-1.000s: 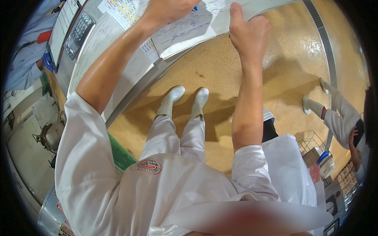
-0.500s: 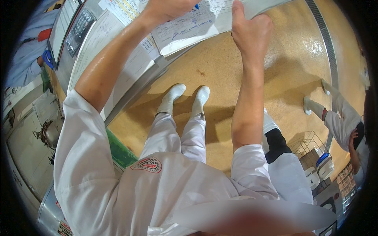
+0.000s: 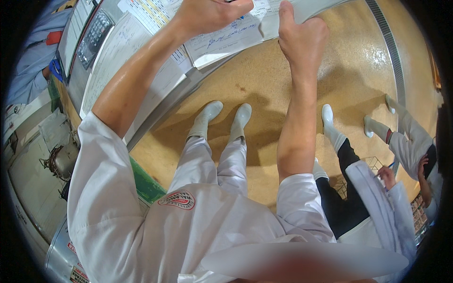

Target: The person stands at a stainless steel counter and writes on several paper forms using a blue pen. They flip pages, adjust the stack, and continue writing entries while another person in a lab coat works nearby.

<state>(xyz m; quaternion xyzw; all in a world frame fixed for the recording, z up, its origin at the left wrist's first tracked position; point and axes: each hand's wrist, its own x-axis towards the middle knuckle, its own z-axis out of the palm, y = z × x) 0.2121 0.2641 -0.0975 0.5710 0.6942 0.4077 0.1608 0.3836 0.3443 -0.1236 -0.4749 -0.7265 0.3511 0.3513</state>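
Over the table at the top, my left hand (image 3: 210,18) is closed, its fingertips partly cut off by the upper edge. A small blue bit of what looks like a pen (image 3: 242,17) shows just below its fingers. Underneath lies a stack of papers (image 3: 222,49) with blue handwriting. My right hand (image 3: 304,40) is at the table's edge with its fingers curled and its thumb stretched out over the papers. What those fingers hold, if anything, is hidden.
More printed sheets (image 3: 127,61) and a dark keypad-like device (image 3: 96,38) lie left on the table. A person in blue-grey (image 3: 33,75) is beyond it. At right, a co-worker in dark trousers (image 3: 347,193) and another in white (image 3: 408,144) stand near a wire rack (image 3: 373,163).
My left hand has moved down and to the right over the papers, where different handwriting shows. My right hand has barely moved. The nearer co-worker at right has stepped forward, with boots now showing.
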